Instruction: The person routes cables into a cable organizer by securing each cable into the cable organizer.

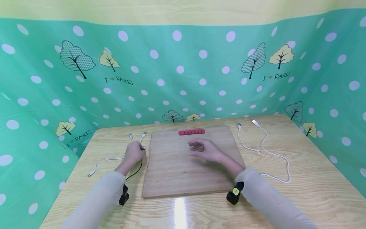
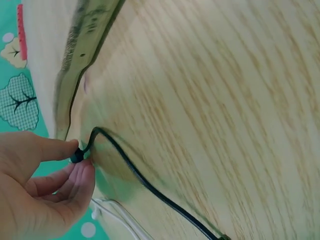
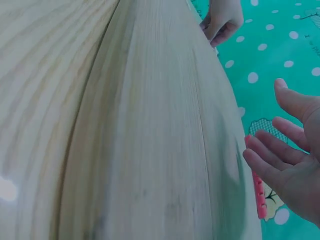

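Left wrist view shows the left hand (image 2: 45,187) pinching the small black plug (image 2: 77,156) of a thin black cable (image 2: 132,167) between thumb and fingertips. The head view places that grip over the light wood-grain table (image 1: 308,159), just beside the flat square wooden board (image 1: 168,168), near white cables. The right hand (image 1: 208,150), fingers loosely bent and holding nothing, hangs above the board, near the notched red strip (image 1: 191,132). The cable looks light and springy, its plug stiff and perhaps slick; the rigid plug body offers the surest hold.
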The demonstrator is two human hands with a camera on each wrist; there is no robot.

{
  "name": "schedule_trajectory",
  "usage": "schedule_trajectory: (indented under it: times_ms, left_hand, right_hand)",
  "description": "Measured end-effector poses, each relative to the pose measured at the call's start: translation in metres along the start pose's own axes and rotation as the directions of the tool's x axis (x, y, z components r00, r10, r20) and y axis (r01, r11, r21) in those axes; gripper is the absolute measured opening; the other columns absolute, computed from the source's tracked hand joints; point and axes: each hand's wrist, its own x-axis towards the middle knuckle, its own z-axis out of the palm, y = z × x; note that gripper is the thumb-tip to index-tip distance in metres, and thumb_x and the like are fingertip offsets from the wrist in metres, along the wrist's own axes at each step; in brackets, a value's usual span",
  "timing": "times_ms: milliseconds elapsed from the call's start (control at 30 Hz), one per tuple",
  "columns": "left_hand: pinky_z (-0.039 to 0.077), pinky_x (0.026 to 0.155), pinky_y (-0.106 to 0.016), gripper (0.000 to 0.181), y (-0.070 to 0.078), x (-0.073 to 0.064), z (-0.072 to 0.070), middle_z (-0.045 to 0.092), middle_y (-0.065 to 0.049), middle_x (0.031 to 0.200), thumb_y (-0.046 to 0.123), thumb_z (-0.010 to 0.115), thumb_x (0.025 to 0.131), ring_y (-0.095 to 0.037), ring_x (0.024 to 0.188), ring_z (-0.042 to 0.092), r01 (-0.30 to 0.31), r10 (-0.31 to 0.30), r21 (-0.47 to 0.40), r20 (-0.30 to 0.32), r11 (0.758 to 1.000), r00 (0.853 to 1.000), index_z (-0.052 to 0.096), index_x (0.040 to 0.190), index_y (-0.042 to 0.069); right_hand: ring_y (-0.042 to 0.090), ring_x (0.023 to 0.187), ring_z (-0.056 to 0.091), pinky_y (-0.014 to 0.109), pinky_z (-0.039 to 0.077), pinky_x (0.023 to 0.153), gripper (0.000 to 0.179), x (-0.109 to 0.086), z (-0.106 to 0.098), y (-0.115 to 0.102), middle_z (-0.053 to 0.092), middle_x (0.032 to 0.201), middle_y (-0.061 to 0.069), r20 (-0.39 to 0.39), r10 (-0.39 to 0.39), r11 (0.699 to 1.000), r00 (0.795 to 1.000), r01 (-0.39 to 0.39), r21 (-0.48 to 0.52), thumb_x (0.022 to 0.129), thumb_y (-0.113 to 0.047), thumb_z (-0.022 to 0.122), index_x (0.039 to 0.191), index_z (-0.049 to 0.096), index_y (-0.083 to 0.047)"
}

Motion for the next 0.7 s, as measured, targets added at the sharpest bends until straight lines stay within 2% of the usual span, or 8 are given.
schedule_trajectory:
  times_ms: [133, 267, 400, 567, 700]
  left_hand:
    - [0.05, 0.056, -0.028, 0.013, -0.003, -0.001, -0.003, 0.068, -0.017, 0.078, 0.006, 0.066, 0.08, -0.021, 0.067, 0.058, -0.02, 0.019, -0.039, -0.038, 0.999, 0.999, 0.067, 0.081, -0.007]
    - [0.055, 0.067, -0.035, 0.02, -0.004, -0.002, -0.007, 0.069, -0.02, 0.086, 0.01, 0.072, 0.079, -0.025, 0.076, 0.062, 0.018, -0.02, -0.089, -0.022, 0.996, 1.0, 0.068, 0.087, -0.008]
    - [0.054, 0.067, -0.03, 0.024, -0.004, -0.001, -0.012, 0.07, -0.019, 0.087, 0.013, 0.073, 0.08, -0.019, 0.071, 0.064, 0.084, -0.083, -0.146, 0.018, 0.986, 0.996, 0.066, 0.091, -0.007]
    - [0.053, 0.059, -0.019, 0.027, -0.007, -0.001, -0.017, 0.071, -0.018, 0.088, 0.012, 0.073, 0.082, -0.009, 0.062, 0.064, 0.138, -0.124, -0.235, 0.075, 0.962, 0.989, 0.064, 0.098, -0.008]
    - [0.058, 0.062, -0.021, 0.031, -0.011, 0.0, -0.019, 0.072, -0.018, 0.09, 0.009, 0.072, 0.083, -0.007, 0.062, 0.065, 0.166, -0.14, -0.322, 0.102, 0.932, 0.985, 0.064, 0.105, -0.01]
  right_hand:
    - [0.03, 0.118, 0.061, 0.039, 0.053, 0.102, 0.048, 0.004, 0.006, -0.004, 0.061, 0.13, 0.016, 0.013, 0.001, 1.0, 1.0, -0.001, 0.031, 0.088, -0.019, 0.07, 0.13, 0.055, -0.002]
    - [0.03, 0.118, 0.06, 0.037, 0.053, 0.102, 0.047, 0.009, 0.011, -0.009, 0.061, 0.13, 0.016, 0.021, -0.005, 0.999, 1.0, 0.004, 0.049, 0.088, -0.019, 0.07, 0.13, 0.055, -0.001]
    - [0.03, 0.118, 0.061, 0.037, 0.053, 0.102, 0.046, 0.013, 0.017, -0.013, 0.061, 0.13, 0.016, 0.027, 0.005, 0.997, 1.0, -0.007, 0.075, 0.088, -0.019, 0.07, 0.129, 0.056, -0.002]
    - [0.028, 0.117, 0.062, 0.034, 0.053, 0.101, 0.045, 0.018, 0.026, -0.015, 0.063, 0.128, 0.014, 0.032, 0.004, 0.995, 0.999, -0.007, 0.102, 0.088, -0.019, 0.07, 0.127, 0.058, -0.003]
    - [0.026, 0.116, 0.062, 0.032, 0.054, 0.1, 0.044, 0.022, 0.034, -0.016, 0.064, 0.127, 0.012, 0.033, 0.012, 0.992, 0.999, -0.016, 0.126, 0.088, -0.021, 0.07, 0.126, 0.059, -0.004]
